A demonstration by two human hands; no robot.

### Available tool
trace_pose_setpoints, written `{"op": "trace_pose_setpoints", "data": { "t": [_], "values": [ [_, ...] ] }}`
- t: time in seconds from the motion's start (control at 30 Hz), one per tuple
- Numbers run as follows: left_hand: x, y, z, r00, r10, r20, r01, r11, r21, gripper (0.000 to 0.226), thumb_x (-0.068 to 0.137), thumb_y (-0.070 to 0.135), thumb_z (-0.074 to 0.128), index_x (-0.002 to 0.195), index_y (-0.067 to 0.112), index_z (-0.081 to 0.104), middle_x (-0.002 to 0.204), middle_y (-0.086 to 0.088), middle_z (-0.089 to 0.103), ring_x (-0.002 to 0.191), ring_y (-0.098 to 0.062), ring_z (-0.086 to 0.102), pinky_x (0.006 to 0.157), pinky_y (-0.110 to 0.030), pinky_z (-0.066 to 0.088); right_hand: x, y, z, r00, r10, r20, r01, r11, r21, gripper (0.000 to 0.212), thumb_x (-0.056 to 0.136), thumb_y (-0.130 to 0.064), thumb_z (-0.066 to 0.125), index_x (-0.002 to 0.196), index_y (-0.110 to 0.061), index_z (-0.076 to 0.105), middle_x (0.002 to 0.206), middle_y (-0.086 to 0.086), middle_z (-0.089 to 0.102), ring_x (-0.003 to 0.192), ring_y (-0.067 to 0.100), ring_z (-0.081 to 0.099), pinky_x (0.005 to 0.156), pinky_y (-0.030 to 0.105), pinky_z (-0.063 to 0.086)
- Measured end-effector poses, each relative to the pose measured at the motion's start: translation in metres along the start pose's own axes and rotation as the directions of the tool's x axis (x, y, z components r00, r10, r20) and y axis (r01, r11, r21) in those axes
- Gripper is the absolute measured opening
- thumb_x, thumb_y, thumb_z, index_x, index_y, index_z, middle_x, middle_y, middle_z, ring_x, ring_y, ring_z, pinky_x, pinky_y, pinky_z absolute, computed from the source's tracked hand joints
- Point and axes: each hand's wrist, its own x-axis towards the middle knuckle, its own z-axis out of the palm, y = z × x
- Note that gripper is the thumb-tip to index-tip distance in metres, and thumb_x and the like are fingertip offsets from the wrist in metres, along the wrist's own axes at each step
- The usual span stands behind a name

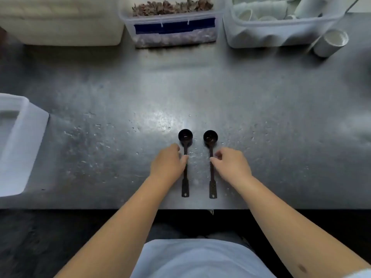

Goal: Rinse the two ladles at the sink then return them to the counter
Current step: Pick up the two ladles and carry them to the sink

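Observation:
Two small black ladles lie side by side on the steel counter [100, 137], bowls away from me, handles pointing at the front edge. My left hand [167, 162] rests on the counter with its fingertips pinching the handle of the left ladle [185, 137]. My right hand [230, 164] does the same on the handle of the right ladle [210, 136]. Both ladles lie flat on the counter. Water droplets dot the metal around them. No sink is in view.
Along the back stand a white bin [60, 23], a clear tub of dried brown pieces [174, 25] and a clear tub of white cups [281, 27]. A white cup [331, 43] lies at the back right. A white container [18, 143] sits at the left edge.

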Motion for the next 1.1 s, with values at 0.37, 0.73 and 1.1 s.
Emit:
{"op": "trace_pose_setpoints", "data": {
  "t": [0.37, 0.73, 1.1],
  "values": [
    [0.030, -0.003, 0.007, 1.000, -0.020, 0.018, 0.021, 0.998, -0.059, 0.013, 0.084, 0.031, 0.065, 0.081, 0.020, 0.060, 0.073, 0.004, 0.060, 0.065, -0.013, 0.054, 0.053, -0.027, 0.040, 0.016, -0.017, -0.001, 0.995, 0.103, 0.014, -0.103, 0.994, 0.022, 0.042, 0.084, -0.024, 0.064, 0.050, -0.016, 0.040, 0.049, 0.004, 0.047, 0.049, 0.020, 0.044, 0.044, 0.029, 0.029],
    [0.033, -0.005, 0.000, 0.963, -0.048, 0.265, 0.156, 0.901, -0.405, 0.020, 0.086, 0.011, 0.064, 0.068, 0.012, 0.056, 0.068, -0.009, 0.065, 0.056, -0.014, 0.068, 0.048, -0.024, 0.050, 0.015, -0.005, -0.004, 0.974, 0.146, 0.171, -0.205, 0.891, 0.406, 0.030, 0.088, -0.010, 0.066, 0.062, -0.014, 0.052, 0.052, 0.000, 0.051, 0.039, -0.001, 0.057, 0.044, 0.012, 0.039],
    [-0.041, -0.010, -0.039, 0.974, -0.051, 0.221, 0.189, 0.724, -0.663, 0.006, 0.089, 0.007, 0.058, 0.084, 0.006, 0.061, 0.066, -0.002, 0.056, 0.051, -0.010, 0.052, 0.046, -0.021, 0.039, -0.029, -0.012, -0.034, 0.943, -0.076, 0.323, -0.165, 0.736, 0.656, 0.025, 0.090, -0.010, 0.067, 0.066, -0.015, 0.069, 0.068, 0.006, 0.062, 0.053, 0.009, 0.057, 0.049, 0.018, 0.044]
  ]
}}
